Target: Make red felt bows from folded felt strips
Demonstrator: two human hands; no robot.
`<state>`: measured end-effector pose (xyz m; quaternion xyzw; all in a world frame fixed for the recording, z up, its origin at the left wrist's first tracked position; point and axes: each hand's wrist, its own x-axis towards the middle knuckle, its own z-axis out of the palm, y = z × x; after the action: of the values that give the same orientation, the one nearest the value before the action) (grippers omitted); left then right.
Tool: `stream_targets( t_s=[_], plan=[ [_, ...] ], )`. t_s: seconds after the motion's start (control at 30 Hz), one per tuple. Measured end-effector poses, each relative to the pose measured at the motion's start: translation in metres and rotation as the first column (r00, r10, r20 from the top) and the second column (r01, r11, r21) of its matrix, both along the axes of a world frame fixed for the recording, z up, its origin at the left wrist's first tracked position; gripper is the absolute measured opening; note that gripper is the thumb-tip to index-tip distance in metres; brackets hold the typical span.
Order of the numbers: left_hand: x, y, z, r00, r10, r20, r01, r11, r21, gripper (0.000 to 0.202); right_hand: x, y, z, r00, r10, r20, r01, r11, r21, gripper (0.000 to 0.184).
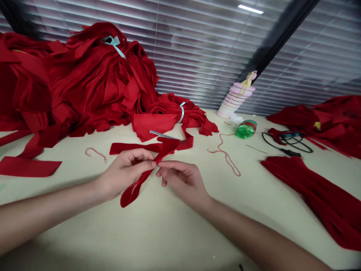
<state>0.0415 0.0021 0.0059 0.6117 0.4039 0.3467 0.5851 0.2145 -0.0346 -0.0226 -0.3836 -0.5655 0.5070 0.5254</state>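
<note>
Red velvety-looking strip (143, 179) held in front of the worker, above the pale table (113, 233), its lower end curved into a loop; left hand (128, 171) pinches its narrow middle between thumb and forefinger. Right hand (183, 180) meets the same spot, forefinger extended, other fingers curled; cannot tell whether its tips grip anything. A slim metal tool (162, 134) lies just beyond. Judged handling: very light, soft, limp, not fragile, little slip if the nap is real; best hold is the gathered middle, loop left uncrushed
</note>
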Motion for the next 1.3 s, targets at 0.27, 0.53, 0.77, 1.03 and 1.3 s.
stream_targets(
  t_s=[0.27,0.53,0.77,1.03,1.3],
  plan=[
    [-0.005,-0.002,-0.002,0.997,-0.01,-0.078,0.03,0.964,0.262,0.011,-0.003,0.001,0.0,0.999,0.012,0.052,-0.012,1.0,-0.001,0.008],
    [-0.002,-0.01,-0.012,0.996,-0.08,0.036,0.064,0.944,0.323,0.006,-0.001,0.001,0.0,0.992,-0.036,0.124,0.032,0.999,0.036,0.016],
    [-0.002,-0.012,-0.012,1.0,-0.004,-0.019,0.011,0.91,0.415,0.009,0.0,0.003,0.001,0.987,-0.053,0.153,0.044,0.997,0.06,0.018],
    [-0.002,-0.008,-0.011,0.999,-0.028,-0.045,0.043,0.93,0.366,0.011,0.0,0.006,0.005,0.988,-0.044,0.147,0.048,0.998,-0.029,0.022],
    [-0.002,-0.009,-0.01,0.996,0.008,-0.092,0.025,0.936,0.351,0.01,-0.002,0.004,0.005,0.986,-0.06,0.153,0.07,0.996,-0.059,0.023]
  ],
)
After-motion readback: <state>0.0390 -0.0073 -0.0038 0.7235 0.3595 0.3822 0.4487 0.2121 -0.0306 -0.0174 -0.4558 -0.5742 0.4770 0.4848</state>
